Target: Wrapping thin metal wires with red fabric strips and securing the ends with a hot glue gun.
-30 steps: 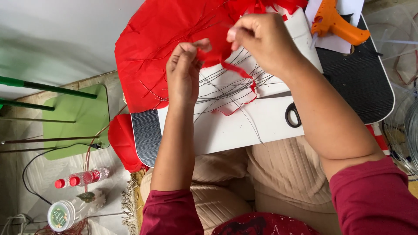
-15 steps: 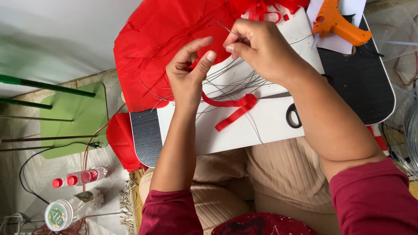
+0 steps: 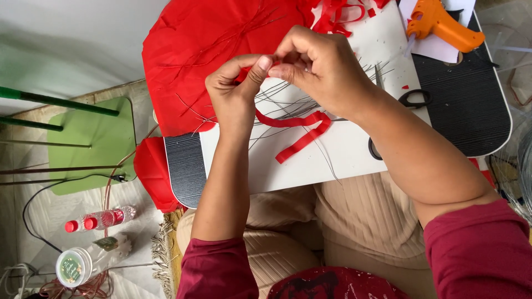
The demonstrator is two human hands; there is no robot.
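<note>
My left hand (image 3: pixel 235 91) and my right hand (image 3: pixel 316 69) meet above a white lap board (image 3: pixel 343 152), fingertips pinched together on a thin wire and the end of a red ribbon strip (image 3: pixel 302 135). The strip hangs down and curls over the board. Several thin grey wires (image 3: pixel 288 108) lie fanned out under my hands. A big sheet of red paper (image 3: pixel 205 50) covers the board's far left part.
An orange glue gun (image 3: pixel 440 25) rests on white paper at the far right. Black scissors (image 3: pixel 413 99) lie partly behind my right forearm. A green stool (image 3: pixel 91 144), two small bottles with red caps (image 3: pixel 97 220) and a lidded jar (image 3: pixel 72 267) stand on the floor at left.
My hands have come together and shifted slightly left; the thumb and fingers now pinch at one spot. The red strip hangs lower, its loop lying on the board.
</note>
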